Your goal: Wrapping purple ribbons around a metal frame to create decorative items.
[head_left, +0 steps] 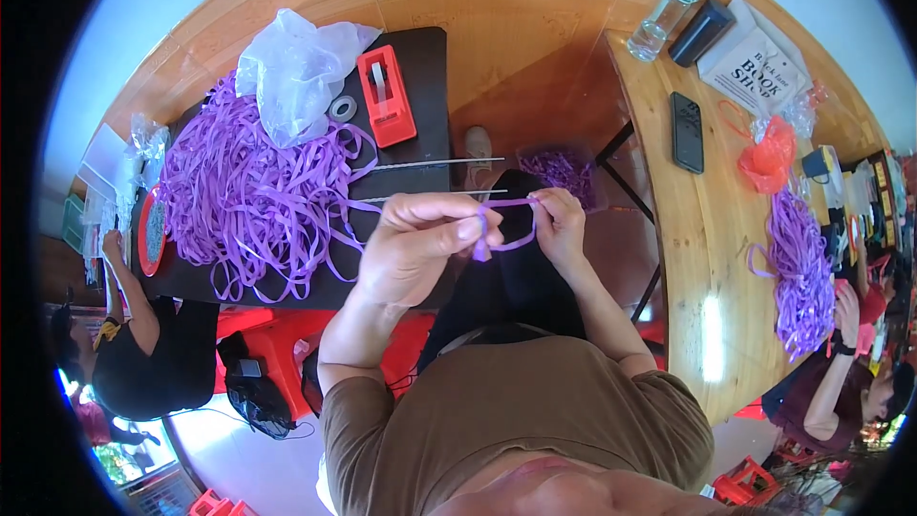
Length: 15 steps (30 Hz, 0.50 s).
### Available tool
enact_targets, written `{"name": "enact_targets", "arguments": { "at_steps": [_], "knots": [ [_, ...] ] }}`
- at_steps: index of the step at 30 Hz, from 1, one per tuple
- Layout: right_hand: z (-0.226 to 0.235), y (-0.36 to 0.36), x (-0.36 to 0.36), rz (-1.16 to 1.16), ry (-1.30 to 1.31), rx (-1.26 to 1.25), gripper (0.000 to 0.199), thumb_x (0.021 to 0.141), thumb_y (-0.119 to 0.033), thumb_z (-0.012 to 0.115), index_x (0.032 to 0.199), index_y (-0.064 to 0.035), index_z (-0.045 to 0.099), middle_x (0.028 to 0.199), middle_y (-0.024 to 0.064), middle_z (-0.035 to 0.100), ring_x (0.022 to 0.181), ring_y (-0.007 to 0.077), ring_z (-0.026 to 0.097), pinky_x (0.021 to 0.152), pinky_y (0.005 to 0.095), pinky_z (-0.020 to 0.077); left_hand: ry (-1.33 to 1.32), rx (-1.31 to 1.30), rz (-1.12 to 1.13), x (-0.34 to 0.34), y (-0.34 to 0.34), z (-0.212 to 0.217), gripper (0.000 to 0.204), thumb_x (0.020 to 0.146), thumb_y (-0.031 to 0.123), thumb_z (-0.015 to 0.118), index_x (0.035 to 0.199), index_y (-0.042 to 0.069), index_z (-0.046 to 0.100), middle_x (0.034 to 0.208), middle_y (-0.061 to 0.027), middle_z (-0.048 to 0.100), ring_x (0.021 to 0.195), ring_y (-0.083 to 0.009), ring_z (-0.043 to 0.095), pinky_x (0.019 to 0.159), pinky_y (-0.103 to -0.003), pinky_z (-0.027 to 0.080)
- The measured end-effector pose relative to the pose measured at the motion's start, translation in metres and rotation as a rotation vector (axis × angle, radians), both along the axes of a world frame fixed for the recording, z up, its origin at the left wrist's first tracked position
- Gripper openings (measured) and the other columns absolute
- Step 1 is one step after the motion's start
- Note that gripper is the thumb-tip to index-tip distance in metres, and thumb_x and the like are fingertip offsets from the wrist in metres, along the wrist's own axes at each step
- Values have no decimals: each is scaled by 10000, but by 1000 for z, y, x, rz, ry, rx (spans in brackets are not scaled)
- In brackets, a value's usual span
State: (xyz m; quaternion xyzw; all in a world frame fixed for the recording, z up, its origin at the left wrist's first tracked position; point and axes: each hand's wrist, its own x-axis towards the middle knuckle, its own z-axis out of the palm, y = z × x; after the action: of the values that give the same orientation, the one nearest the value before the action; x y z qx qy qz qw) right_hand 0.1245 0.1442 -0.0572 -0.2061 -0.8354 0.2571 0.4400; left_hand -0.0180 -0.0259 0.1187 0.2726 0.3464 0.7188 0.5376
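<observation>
Above my lap, my left hand (420, 241) pinches a thin purple ribbon (516, 246) between thumb and fingers. The ribbon forms a small loop that spans to my right hand (559, 226), whose closed fingertips grip its other side. A short folded end hangs below the left fingertips. Just left of my hands lies a large tangled heap of purple ribbons (248, 191) on a dark table (425, 48). Two thin metal rods (439, 163) jut from that table's edge, close behind my hands.
On the dark table are a red tape dispenser (390, 100), a tape roll (342, 109) and a clear plastic bag (296, 72). The wooden table (683, 258) at right bears a phone (687, 132), a bottle (664, 17) and bundled purple ribbons (800, 272). People work on both sides.
</observation>
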Motion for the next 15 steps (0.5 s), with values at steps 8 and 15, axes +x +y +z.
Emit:
{"name": "enact_targets", "arguments": {
  "at_steps": [8, 15],
  "knots": [
    [-13, 3, 16, 61, -32, -404, 49, 785, 32, 632, 820, 43, 665, 769, 120, 645, 700, 202, 624, 645, 272, 471, 31, 114, 188, -24, -8, 9, 174, 850, 96, 651, 970, -23, 692, 865, -164, 684, 722, -208, 645, 603, -266, 483],
    [-8, 7, 33, 95, -104, -439, 80, 759, 59, 624, 812, 35, 679, 728, 101, 627, 673, 157, 606, 617, 259, 457, -43, -93, 286, -53, -8, -16, 193, 871, 118, 630, 999, -19, 674, 882, -148, 678, 694, -169, 641, 547, -221, 439]
  ]
}}
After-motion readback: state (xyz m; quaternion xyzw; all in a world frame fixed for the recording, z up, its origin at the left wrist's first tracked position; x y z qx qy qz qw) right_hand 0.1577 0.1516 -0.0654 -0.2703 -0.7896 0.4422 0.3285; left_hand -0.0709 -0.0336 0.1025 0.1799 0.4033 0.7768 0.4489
